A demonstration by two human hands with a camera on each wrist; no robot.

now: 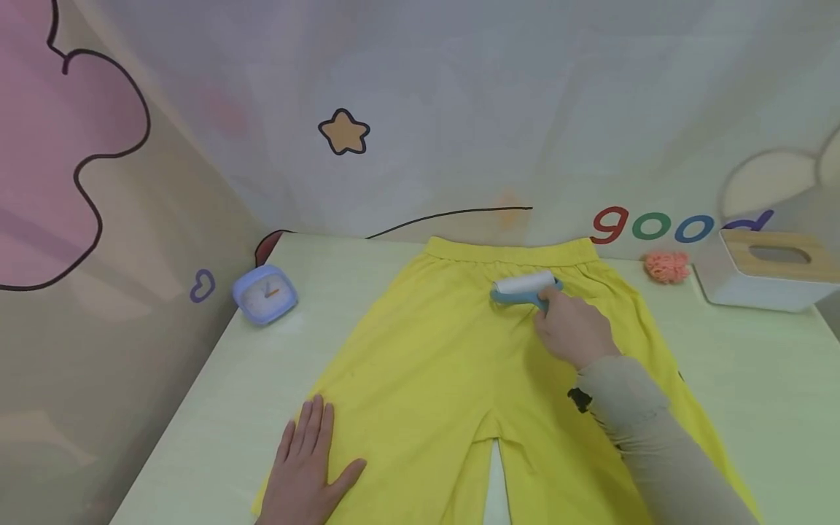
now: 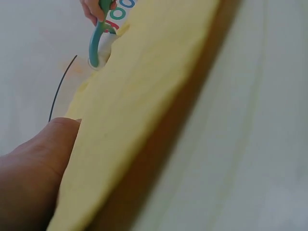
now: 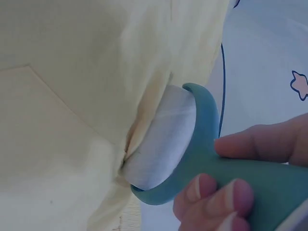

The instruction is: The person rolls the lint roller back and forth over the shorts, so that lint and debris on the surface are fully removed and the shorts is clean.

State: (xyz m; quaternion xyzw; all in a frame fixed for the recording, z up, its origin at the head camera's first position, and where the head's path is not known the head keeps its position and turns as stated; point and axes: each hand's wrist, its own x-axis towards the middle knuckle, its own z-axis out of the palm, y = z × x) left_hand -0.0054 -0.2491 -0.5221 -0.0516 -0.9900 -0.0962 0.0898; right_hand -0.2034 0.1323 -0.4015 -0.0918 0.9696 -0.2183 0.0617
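Yellow trousers point(image 1: 420, 350) with an elastic waistband lie spread on the table. My right hand point(image 1: 577, 328) grips the teal handle of a lint roller point(image 1: 525, 286) just below the waistband. In the right wrist view, the white roll of the lint roller point(image 3: 163, 137) touches the cloth, which bunches into a fold along it. My left hand point(image 1: 305, 463) rests flat on the left trouser leg near its outer edge, fingers straight and thumb out to the side. The left wrist view shows part of the left hand point(image 2: 38, 163) beside the yellow cloth point(image 2: 130, 96).
A blue clock point(image 1: 265, 295) stands at the table's left edge. At the back right are a pink scrunchie-like bundle point(image 1: 666, 267) and a white tissue box point(image 1: 761, 281) with a wooden lid. A printed backdrop point(image 1: 446, 109) rises behind the table point(image 1: 216, 394).
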